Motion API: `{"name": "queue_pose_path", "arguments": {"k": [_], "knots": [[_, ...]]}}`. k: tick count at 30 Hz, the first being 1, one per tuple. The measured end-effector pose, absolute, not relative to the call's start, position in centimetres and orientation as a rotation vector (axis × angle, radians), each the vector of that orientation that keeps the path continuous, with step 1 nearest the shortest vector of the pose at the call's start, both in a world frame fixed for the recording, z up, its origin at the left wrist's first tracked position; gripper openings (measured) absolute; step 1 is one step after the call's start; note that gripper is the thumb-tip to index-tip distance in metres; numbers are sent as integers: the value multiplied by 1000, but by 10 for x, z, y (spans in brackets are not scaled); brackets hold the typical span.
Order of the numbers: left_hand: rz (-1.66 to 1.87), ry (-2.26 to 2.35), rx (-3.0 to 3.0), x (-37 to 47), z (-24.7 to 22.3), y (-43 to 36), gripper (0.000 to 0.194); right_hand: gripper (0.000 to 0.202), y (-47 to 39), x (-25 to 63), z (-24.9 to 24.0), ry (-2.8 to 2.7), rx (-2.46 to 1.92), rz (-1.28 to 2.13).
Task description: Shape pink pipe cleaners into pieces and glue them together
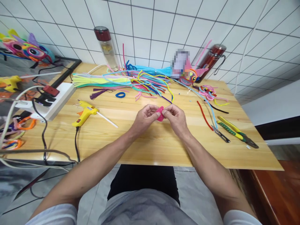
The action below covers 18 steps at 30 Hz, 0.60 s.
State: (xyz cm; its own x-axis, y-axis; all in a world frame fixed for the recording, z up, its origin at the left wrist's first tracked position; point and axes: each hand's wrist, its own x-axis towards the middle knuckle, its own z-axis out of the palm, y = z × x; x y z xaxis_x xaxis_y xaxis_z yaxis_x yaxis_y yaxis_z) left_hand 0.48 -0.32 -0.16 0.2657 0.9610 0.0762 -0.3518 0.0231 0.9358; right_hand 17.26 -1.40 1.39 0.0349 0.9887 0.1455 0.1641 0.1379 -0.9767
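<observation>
Over the middle of the wooden table (145, 147), my left hand (145, 117) and my right hand (176, 118) meet and pinch a small pink pipe-cleaner piece (160, 113) between their fingertips. The piece looks coiled or folded; most of it is hidden by my fingers. Both hands hover just above the tabletop.
A yellow glue gun (85, 114) lies to the left by a white power strip (54, 100). Piles of coloured pipe cleaners (131, 82) fill the back. Pliers (237, 134) and scissors (220, 133) lie at right. Two bottles (106, 47) (212, 61) stand by the tiled wall.
</observation>
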Motion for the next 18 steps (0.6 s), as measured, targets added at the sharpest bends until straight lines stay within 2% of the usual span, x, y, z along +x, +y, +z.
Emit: {"name": "queue_pose_path", "arguments": {"k": [13, 18], "knots": [[1143, 753, 1012, 6, -7, 2, 52, 23, -13, 172, 5, -1393, -1257, 1014], [1149, 775, 1044, 2, -1, -1, 44, 23, -16, 170, 5, -1494, -1277, 944]]}}
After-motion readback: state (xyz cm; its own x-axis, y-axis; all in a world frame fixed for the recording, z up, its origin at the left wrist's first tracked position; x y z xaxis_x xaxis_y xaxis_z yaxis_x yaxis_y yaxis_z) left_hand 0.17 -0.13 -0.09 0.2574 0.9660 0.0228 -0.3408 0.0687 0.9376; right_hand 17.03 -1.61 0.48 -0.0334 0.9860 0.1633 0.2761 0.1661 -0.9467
